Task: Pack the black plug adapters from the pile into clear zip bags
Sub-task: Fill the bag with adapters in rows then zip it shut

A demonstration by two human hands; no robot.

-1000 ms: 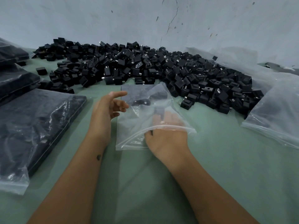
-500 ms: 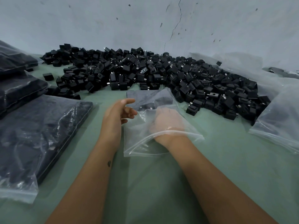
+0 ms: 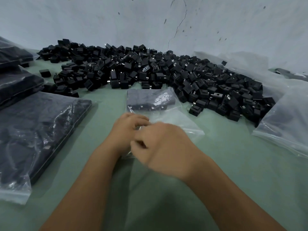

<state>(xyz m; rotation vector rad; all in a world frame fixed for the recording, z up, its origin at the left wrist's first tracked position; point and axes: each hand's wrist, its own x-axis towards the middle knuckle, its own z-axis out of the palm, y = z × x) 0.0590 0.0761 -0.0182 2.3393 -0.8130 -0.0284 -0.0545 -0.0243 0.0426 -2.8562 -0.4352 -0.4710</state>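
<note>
A big pile of black plug adapters (image 3: 166, 70) lies along the far side of the green table. In front of it lies a clear zip bag (image 3: 176, 120) with several adapters (image 3: 150, 100) in its far end. My left hand (image 3: 126, 129) grips the near edge of the bag at its mouth, fingers curled. Just right of it, my right hand (image 3: 165, 145) is outside the bag, blurred, with its fingers and thumb curled at the same edge of the mouth. The hands hide the mouth itself.
Filled bags of adapters lie at the left: a large one (image 3: 38, 130) and two behind it (image 3: 16, 84). Clear plastic bags (image 3: 286, 124) are heaped at the right. A cracked wall (image 3: 166, 22) stands behind the pile. Bare green table surface (image 3: 241, 172) lies near me.
My right hand has come out of the bag and moved back to its mouth. My left hand has shifted from open beside the bag to gripping its near edge.
</note>
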